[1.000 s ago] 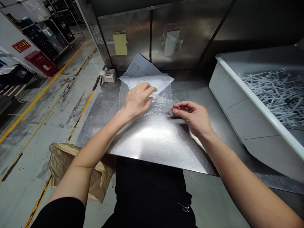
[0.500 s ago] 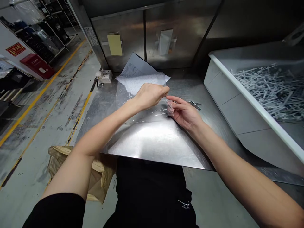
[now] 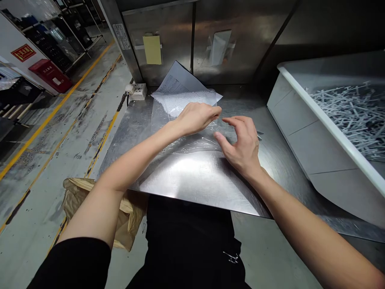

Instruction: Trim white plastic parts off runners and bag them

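Note:
A clear plastic bag (image 3: 189, 144) lies on the metal tabletop, partly over a printed paper sheet (image 3: 180, 78). My left hand (image 3: 198, 117) reaches across it, fingers pinched at the bag's right edge. To the right of that edge, my right hand (image 3: 242, 142) has its thumb and fingers apart with nothing between them. Behind the right hand, only part of a small metal tool (image 3: 260, 135) shows, and its kind cannot be made out.
A large white bin (image 3: 303, 120) holding many pale, thin plastic-looking pieces (image 3: 355, 114) stands on the right. A power socket block (image 3: 138, 92) sits at the table's back left corner. Below the left edge is an open brown sack (image 3: 128, 224). Metal panels (image 3: 168, 24) rise behind.
My right hand has let go of the bag's edge, moved a little right and opened. My left hand keeps its pinch. The whole view has shifted slightly.

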Motion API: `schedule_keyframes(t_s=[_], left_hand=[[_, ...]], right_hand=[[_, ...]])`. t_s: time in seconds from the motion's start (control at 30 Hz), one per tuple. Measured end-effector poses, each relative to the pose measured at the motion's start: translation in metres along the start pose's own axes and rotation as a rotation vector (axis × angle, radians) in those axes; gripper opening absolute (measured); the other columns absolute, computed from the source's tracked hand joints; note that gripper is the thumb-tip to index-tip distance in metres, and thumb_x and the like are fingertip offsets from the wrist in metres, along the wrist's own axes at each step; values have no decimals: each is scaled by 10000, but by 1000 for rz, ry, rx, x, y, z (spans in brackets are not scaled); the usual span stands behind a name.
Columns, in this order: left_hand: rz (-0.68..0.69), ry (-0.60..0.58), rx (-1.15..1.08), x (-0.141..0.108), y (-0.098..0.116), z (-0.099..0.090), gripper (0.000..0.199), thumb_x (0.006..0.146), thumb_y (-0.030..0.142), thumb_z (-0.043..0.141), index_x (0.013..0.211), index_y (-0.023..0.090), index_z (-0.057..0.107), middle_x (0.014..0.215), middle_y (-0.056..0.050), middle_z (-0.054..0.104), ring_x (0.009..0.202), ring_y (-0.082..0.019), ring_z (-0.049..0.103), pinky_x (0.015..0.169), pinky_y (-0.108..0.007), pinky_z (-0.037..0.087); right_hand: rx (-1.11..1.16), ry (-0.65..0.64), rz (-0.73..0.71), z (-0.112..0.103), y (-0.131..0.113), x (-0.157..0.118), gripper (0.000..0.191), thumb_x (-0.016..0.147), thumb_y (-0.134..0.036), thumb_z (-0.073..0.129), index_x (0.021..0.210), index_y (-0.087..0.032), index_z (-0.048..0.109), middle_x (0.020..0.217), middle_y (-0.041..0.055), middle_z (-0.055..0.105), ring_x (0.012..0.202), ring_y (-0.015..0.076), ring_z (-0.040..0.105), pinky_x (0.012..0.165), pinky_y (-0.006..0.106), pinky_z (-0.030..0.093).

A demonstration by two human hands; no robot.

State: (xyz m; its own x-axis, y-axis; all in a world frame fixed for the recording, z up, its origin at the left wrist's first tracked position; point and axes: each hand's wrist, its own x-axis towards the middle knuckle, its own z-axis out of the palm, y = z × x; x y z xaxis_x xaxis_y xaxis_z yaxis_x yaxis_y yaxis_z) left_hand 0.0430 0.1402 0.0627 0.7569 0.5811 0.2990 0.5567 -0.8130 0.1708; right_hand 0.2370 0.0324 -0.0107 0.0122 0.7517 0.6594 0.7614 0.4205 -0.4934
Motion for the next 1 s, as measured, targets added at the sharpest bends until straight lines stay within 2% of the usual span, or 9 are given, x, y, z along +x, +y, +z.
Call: schedule_keyframes(t_s=[0.07, 0.2, 0.3, 0.37, 0.47, 0.6, 0.7, 0.83, 1.0], left_hand=[[2, -16, 21, 3, -2, 0, 307, 1134, 285, 508, 1131, 224, 809, 897, -62, 789, 775, -230, 700, 710, -326, 397], [63, 70, 127, -6, 8, -11, 284, 1136, 234, 512, 1185, 199, 789, 1045, -106, 798, 947, -259, 737, 805, -362, 496], [146, 278, 180, -40, 41, -13, 300, 1152, 187, 483, 1297, 207, 745, 1256, -134, 779, 1148, -277, 733, 931, -432, 557], [229, 361, 160, -72, 66, -2, 292, 1168, 199, 481, 1335, 214, 719, 1263, -123, 779, 1180, -267, 733, 959, -444, 583], [320, 269, 112, -110, 87, 28, 256, 1175, 281, 516, 1292, 181, 720, 1240, -129, 786, 1165, -272, 747, 973, -442, 626], [113, 161, 31, -124, 78, 61, 479, 1180, 479, 524, 1441, 100, 656, 1548, -248, 654, 1433, -363, 653, 1155, -540, 611], [54, 110, -32, -120, 69, 66, 539, 1179, 514, 510, 1557, 137, 587, 1685, -235, 552, 1599, -377, 524, 1300, -620, 507], [24, 44, -66, -117, 72, 64, 594, 1173, 553, 510, 1593, 137, 566, 1701, -226, 539, 1628, -371, 494, 1387, -627, 406], [-16, -24, -121, -118, 74, 67, 685, 1157, 641, 505, 1588, 115, 588, 1697, -223, 551, 1650, -350, 475, 1416, -572, 377]], right_hand=[[-86, -33, -45, 3, -1, 5, 467, 1015, -502, 740, 1414, -265, 693, 1342, 143, 755, 1226, 385, 710, 1020, 553, 552], [-115, -94, -7, 3, 8, 17, 351, 1033, -370, 686, 1367, -268, 716, 1064, 73, 827, 1037, 342, 767, 933, 495, 540], [-36, -113, 29, -5, 16, 20, 359, 1030, -358, 685, 1380, -280, 712, 1032, 53, 842, 993, 322, 791, 939, 483, 540], [7, -140, 33, -11, 18, 18, 367, 1028, -357, 688, 1387, -289, 711, 1027, 45, 849, 976, 314, 799, 957, 487, 543], [3, -148, 18, -17, 20, 13, 333, 1035, -340, 685, 1362, -293, 730, 1021, 43, 854, 978, 312, 804, 968, 493, 542], [-106, -115, -60, -19, 22, 11, 265, 1059, -333, 662, 1302, -281, 756, 1060, 77, 853, 1022, 331, 783, 923, 485, 524], [-240, -102, -179, -19, 18, 14, 281, 1062, -387, 669, 1294, -256, 761, 1208, 135, 828, 1110, 366, 733, 897, 489, 495], [-275, -190, -324, -11, 0, 30, 358, 1046, -405, 688, 1373, -267, 737, 1412, 161, 743, 1261, 410, 651, 942, 533, 473], [-160, -279, -413, -3, -21, 65, 197, 1108, -390, 615, 1064, -312, 790, 1199, 98, 806, 1231, 393, 657, 953, 575, 474]])
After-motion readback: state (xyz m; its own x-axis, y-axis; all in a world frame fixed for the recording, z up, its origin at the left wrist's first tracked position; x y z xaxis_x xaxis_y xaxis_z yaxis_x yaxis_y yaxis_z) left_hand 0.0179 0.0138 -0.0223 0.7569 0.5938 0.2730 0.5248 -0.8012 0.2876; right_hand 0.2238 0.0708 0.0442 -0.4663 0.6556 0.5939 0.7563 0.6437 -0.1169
